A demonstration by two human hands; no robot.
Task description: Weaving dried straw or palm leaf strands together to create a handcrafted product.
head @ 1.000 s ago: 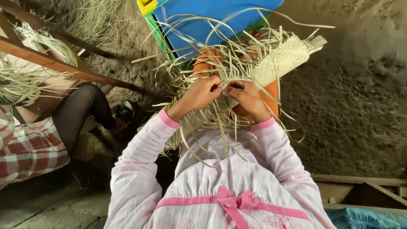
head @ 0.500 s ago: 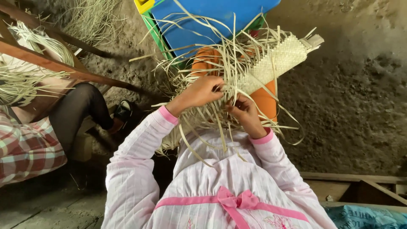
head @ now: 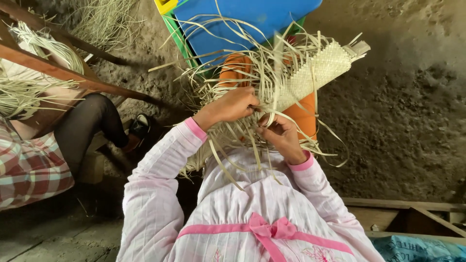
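A half-woven pale straw mat strip lies across my lap, its finished woven part slanting up to the right and many loose strands fanning out toward me. My left hand grips a bunch of the loose strands at the woven edge. My right hand sits just below it, fingers curled around a few strands. Both arms wear pink-striped sleeves. My orange trouser legs show beneath the weaving.
A blue plastic stool with green and yellow trim stands ahead on the dirt floor. At the left sits another person in a checked garment with a dark-clad leg, behind wooden bars holding straw bundles. Wooden planks lie at right.
The woven strip has tilted and shifted to the right. My right hand has dropped lower and toward me, pulling strands; my left hand stays at the woven edge.
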